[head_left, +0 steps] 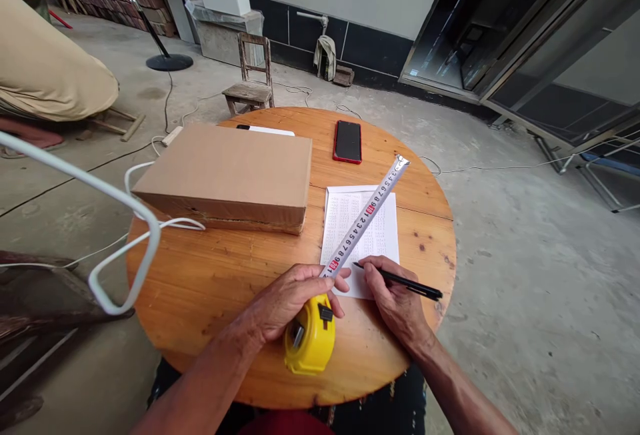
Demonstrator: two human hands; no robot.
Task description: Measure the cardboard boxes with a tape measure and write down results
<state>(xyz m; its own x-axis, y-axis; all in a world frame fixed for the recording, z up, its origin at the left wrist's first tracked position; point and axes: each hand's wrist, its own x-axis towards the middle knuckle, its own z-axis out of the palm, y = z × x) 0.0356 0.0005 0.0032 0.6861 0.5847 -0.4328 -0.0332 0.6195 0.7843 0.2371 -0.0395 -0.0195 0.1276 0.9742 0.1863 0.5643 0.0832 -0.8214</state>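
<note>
My left hand (295,295) is closed around a yellow tape measure (311,342), with the thumb on the drawn-out blade. The silver blade (357,228) slants up and away to the right, its numbers past 20 near my thumb. Under it lies a white sheet of paper (345,215) with rows of small printed or written marks. My right hand (393,292) rests at the sheet's lower right and grips a black pen (413,284). The pen's tip points left, close to the paper; whether it touches I cannot tell.
On the round wooden table (225,275) sit a brown cardboard box (230,162) at the left and a red-edged phone (347,141) at the back. A white bent tube (145,268) stands at the left edge. Beyond are a small wooden chair (250,92) and floor cables.
</note>
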